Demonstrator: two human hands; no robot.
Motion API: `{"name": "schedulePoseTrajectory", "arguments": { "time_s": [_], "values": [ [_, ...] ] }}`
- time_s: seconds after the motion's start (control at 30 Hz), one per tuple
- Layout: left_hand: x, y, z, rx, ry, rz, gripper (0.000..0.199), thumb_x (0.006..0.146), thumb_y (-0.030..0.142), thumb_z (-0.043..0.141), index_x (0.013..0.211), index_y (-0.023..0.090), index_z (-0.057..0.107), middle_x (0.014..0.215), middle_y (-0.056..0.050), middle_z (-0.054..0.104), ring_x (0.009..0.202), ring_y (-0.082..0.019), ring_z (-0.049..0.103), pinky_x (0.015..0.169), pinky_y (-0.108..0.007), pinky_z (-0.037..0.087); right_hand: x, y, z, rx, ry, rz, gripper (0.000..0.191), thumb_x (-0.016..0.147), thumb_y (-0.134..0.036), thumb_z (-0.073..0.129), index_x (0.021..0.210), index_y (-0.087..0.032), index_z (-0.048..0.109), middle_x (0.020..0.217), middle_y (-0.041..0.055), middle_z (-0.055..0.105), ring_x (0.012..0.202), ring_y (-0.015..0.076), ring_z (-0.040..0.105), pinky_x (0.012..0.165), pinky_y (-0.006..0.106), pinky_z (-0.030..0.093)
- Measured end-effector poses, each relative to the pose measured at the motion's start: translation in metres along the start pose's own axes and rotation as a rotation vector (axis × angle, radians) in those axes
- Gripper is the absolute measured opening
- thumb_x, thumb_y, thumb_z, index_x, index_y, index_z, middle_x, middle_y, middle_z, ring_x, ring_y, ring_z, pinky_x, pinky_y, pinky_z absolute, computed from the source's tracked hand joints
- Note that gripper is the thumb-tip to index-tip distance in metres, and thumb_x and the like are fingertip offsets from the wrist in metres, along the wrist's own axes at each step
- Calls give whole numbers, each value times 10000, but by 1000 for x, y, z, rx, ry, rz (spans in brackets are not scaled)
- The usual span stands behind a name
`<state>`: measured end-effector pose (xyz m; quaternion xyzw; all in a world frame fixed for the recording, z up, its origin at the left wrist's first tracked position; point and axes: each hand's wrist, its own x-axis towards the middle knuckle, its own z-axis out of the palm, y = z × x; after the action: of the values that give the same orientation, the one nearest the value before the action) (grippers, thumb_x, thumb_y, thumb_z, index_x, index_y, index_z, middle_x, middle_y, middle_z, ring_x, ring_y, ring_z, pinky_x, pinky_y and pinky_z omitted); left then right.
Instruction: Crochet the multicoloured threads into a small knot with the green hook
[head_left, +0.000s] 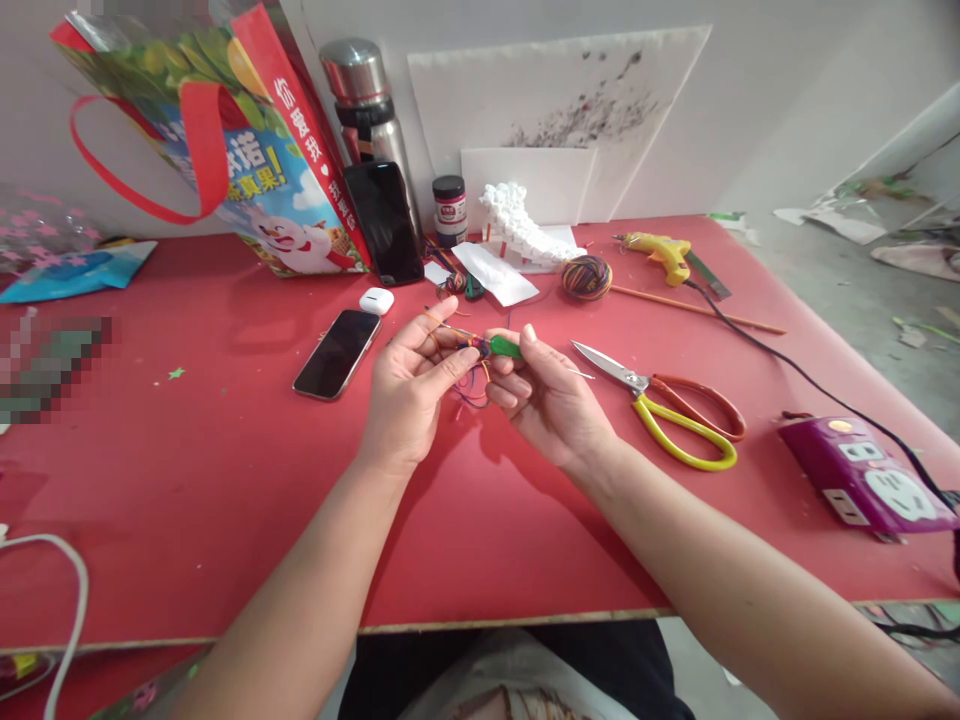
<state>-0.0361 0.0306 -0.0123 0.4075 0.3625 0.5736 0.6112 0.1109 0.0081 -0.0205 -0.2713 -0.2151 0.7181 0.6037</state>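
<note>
My right hand [551, 405] is closed on a crochet hook [507, 347] with a green grip; a thin pale end sticks out past my fingers on the right. Between the fingers and thumb of my left hand [411, 385] is a small piece of multicoloured crochet work [475, 346], dark with orange and pink strands. The hook's front end meets this piece, but its tip is too small to make out. Loose yarn [471, 390] hangs in loops below, and a strand crosses my raised left index finger. Behind my hands lies a multicoloured yarn ball [586, 277].
Scissors [652, 395] lie to the right, near a purple power socket block [870, 475] and a yellow glue gun [660, 255]. A phone [337, 353] and white earbud case [376, 301] lie left. Behind stand a gift bag [300, 200], a flask [367, 100] and a white model [525, 230].
</note>
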Motion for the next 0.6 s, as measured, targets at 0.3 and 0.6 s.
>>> {"name": "schedulePoseTrajectory", "arguments": {
  "time_s": [0.3, 0.6],
  "values": [
    [-3, 3, 3, 27, 53, 21, 563, 643, 110, 974, 1173, 242, 840, 794, 38, 755, 787, -101, 715, 785, -224, 585, -2, -1, 1, -28, -7, -16, 225, 946, -395, 828, 917, -172, 833, 700, -25, 599, 530, 68, 357, 526, 248, 447],
    [-5, -1, 5, 112, 64, 39, 533, 713, 146, 925, 1229, 218, 812, 793, 27, 744, 780, -137, 715, 707, -250, 584, -6, 4, 0, -246, -26, -217, 302, 897, -502, 874, 945, -207, 836, 721, -15, 648, 558, 93, 498, 569, 297, 488]
  ]
}}
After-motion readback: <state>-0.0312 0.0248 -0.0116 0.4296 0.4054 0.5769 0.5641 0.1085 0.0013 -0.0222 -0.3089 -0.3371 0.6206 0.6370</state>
